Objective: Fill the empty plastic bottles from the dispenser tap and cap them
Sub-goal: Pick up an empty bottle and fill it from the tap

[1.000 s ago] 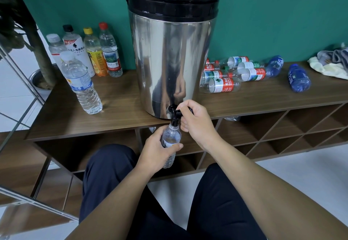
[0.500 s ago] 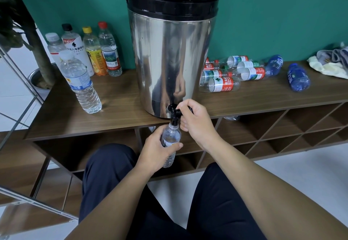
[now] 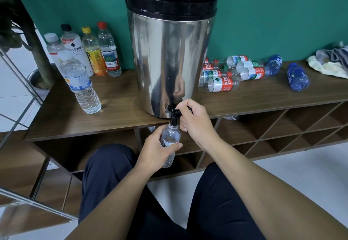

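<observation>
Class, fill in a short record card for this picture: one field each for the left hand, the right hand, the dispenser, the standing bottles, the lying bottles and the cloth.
left hand: left hand grips a clear bottle under the tap
right hand: right hand holds the tap lever
dispenser: steel dispenser, black lid, on the wooden shelf
standing bottles: five capped bottles to its left
lying bottles: empty bottles to its right, two blue
cloth: cloth at far right

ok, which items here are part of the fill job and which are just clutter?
In the job:
- dispenser
- tap, gripped by right hand
- bottle under tap, held by left hand
- lying bottles
- standing bottles

Lying about:
- cloths
- plant pot
</observation>
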